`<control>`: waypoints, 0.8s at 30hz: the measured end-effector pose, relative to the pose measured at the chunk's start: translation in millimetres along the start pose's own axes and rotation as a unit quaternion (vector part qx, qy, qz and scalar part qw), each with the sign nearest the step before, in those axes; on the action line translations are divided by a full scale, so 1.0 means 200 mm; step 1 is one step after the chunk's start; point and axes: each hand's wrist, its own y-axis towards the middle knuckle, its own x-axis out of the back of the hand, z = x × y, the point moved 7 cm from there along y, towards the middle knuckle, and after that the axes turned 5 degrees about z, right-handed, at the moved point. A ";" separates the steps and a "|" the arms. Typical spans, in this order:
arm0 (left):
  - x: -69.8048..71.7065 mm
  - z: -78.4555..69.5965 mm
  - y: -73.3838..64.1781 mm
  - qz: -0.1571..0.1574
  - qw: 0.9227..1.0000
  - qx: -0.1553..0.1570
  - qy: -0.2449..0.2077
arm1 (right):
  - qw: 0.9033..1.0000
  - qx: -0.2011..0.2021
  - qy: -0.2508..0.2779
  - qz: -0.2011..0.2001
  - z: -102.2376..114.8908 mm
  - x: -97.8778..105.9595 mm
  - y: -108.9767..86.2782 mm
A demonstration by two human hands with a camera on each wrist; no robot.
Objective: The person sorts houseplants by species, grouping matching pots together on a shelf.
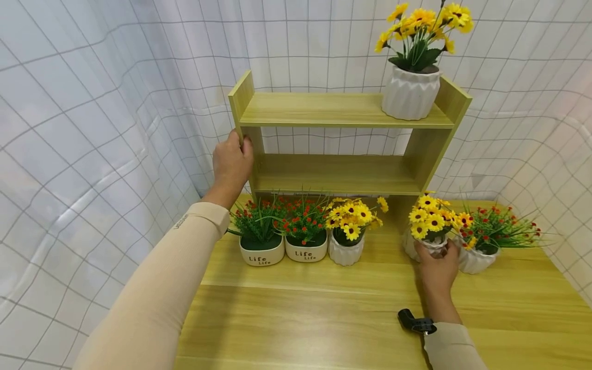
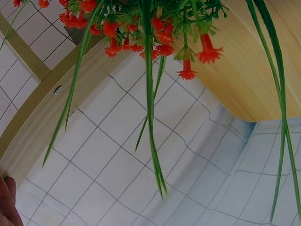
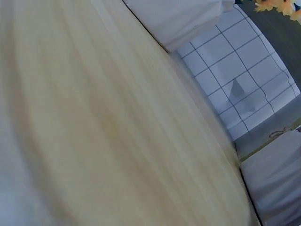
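My left hand [image 1: 233, 162] grips the left side panel of a small wooden shelf [image 1: 324, 108]. In the left wrist view, its fingertips [image 2: 8, 200] touch the edge of that panel [image 2: 61, 94]. At the right, my right hand [image 1: 438, 270] holds a white flowerpot of yellow flowers [image 1: 427, 218], thumb and fingers about its rim. Part of another white pot [image 1: 409, 245] shows just behind it on the left. Close by on the right is a white pot of red flowers and grass [image 1: 478, 260]. The right wrist view does not show the right hand's fingers.
A white pot of yellow flowers [image 1: 411, 95] stands on the shelf's top board, right side. Before the shelf are two "Life" planters with red flowers [image 1: 261, 254] and a ribbed pot of yellow flowers [image 1: 347, 252]. All stand on a wooden table [image 1: 300, 318]; a checked curtain [image 1: 92, 128] surrounds it.
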 end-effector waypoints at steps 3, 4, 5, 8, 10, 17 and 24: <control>0.00 0.00 0.00 -0.002 1.000 -0.002 -0.001 | 1.000 -0.008 0.001 -0.005 0.00 0.01 -0.01; 0.00 0.00 0.00 -0.003 1.000 -0.003 -0.001 | 1.000 -0.011 0.003 -0.006 0.00 0.01 -0.01; 0.00 0.00 0.00 -0.003 1.000 -0.003 -0.001 | 1.000 -0.012 0.005 -0.007 0.00 0.01 -0.02; 0.00 0.00 0.00 -0.004 1.000 -0.004 -0.001 | 1.000 -0.013 0.011 -0.014 0.01 0.01 -0.03; 0.00 0.00 0.00 -0.003 1.000 -0.004 -0.001 | 1.000 -0.011 0.015 -0.020 0.02 0.01 -0.04; 0.00 0.00 0.00 -0.003 1.000 -0.003 0.002 | 0.999 0.006 0.009 -0.036 0.04 0.01 -0.06; 0.00 -0.01 0.00 0.000 1.000 -0.003 0.002 | 0.999 0.012 0.010 -0.032 0.09 0.02 -0.10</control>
